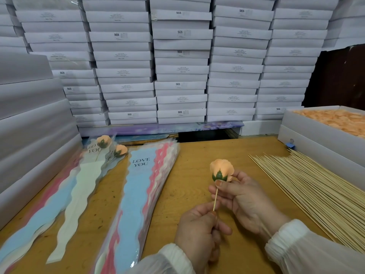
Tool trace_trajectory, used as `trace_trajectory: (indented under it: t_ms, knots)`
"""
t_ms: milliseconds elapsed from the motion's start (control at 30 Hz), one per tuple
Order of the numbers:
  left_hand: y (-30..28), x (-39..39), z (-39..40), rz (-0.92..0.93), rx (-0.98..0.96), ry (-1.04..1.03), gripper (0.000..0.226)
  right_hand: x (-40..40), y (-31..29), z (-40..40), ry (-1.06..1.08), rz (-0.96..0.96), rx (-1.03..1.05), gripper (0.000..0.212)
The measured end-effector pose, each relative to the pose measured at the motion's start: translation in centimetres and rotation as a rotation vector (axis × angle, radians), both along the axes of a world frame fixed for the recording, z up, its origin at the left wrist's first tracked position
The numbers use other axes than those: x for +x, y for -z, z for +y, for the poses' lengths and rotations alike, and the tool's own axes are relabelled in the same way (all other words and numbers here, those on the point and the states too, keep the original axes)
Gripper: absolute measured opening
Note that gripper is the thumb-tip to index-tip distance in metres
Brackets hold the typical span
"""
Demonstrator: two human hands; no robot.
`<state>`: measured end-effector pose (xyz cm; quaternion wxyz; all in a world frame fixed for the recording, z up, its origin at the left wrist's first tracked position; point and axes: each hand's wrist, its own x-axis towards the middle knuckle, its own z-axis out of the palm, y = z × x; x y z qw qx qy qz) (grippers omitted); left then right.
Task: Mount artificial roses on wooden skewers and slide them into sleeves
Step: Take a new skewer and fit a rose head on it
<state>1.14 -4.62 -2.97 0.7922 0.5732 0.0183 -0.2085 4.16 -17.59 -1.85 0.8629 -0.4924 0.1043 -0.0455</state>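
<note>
One peach rose (221, 169) sat on one skewer (215, 199), left hand (199, 230) fingers clamped on the stick, right hand (243, 198) fingers pinching the rose; two sleeved roses (110, 147) lay aside.

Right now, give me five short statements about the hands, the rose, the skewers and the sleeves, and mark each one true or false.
1. The right hand pinches the base of the peach rose. True.
2. The left hand is flat on the table. False: it grips the lower end of the skewer that carries the rose.
3. The loose skewers lie left of the hands. False: they lie to the right, beside the white box.
4. The top sleeve of the stack reads LOVE YOU. True.
5. No sleeved rose is finished. False: two sleeved roses lie at the far left.
</note>
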Motion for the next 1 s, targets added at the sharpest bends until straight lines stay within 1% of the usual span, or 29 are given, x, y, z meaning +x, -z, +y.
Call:
trace_trajectory:
  t_ms: [67,100,167,233,267,300,367,467,533,600,667,767,833,900,1000]
  knots:
    - [-0.2,0.2,0.0,-0.015,-0.005,-0.003,0.028,-0.2,0.1,0.0,0.011,0.028,-0.034,0.042]
    - [-0.2,0.3,0.0,-0.022,-0.004,-0.009,0.027,-0.4,0.1,0.1,0.015,0.066,-0.106,0.04]
    - [-0.3,0.7,0.2,-0.038,0.005,-0.035,0.026,-1.0,0.0,0.3,0.005,0.139,-0.32,0.033]
    - [-0.3,1.1,0.6,-0.075,0.048,-0.078,0.023,-1.6,-0.1,0.5,-0.073,0.165,-0.501,0.019]
    - [-0.2,1.3,0.7,-0.093,0.072,-0.098,0.021,-2.0,-0.3,0.6,-0.136,0.172,-0.583,0.01]
    - [-0.1,1.6,0.9,-0.105,0.089,-0.118,0.02,-2.3,-0.5,0.8,-0.214,0.187,-0.658,0.006]
    - [0.1,2.0,1.1,-0.118,0.107,-0.163,0.02,-2.9,-1.1,1.0,-0.423,0.241,-0.743,0.017]
    - [0.3,2.5,1.2,-0.116,0.085,-0.234,0.019,-3.7,-1.9,1.1,-0.769,0.292,-0.718,0.03]
    - [0.2,2.8,1.2,-0.107,0.059,-0.267,0.018,-4.2,-2.0,1.3,-0.9,0.249,-0.71,0.024]
    - [0.1,3.1,1.2,-0.098,0.039,-0.277,0.017,-4.5,-1.7,1.8,-0.918,0.178,-0.726,0.014]
    - [0.1,3.2,1.3,-0.08,0.0,-0.272,0.017,-4.6,-1.5,2.4,-0.892,0.119,-0.741,0.017]
    - [-0.1,3.1,1.3,-0.058,-0.06,-0.267,0.017,-4.5,-1.2,3.0,-0.845,0.113,-0.737,0.021]
    - [-0.1,2.9,1.4,-0.036,-0.094,-0.246,0.018,-4.3,-1.2,3.0,-0.77,0.12,-0.684,0.019]
    - [-0.1,2.5,1.5,-0.033,-0.09,-0.198,0.017,-4.2,-1.2,2.7,-0.686,0.112,-0.656,0.019]
    - [-0.1,1.9,1.5,-0.061,-0.05,-0.127,0.018,-3.9,-1.1,2.4,-0.605,0.107,-0.671,0.021]
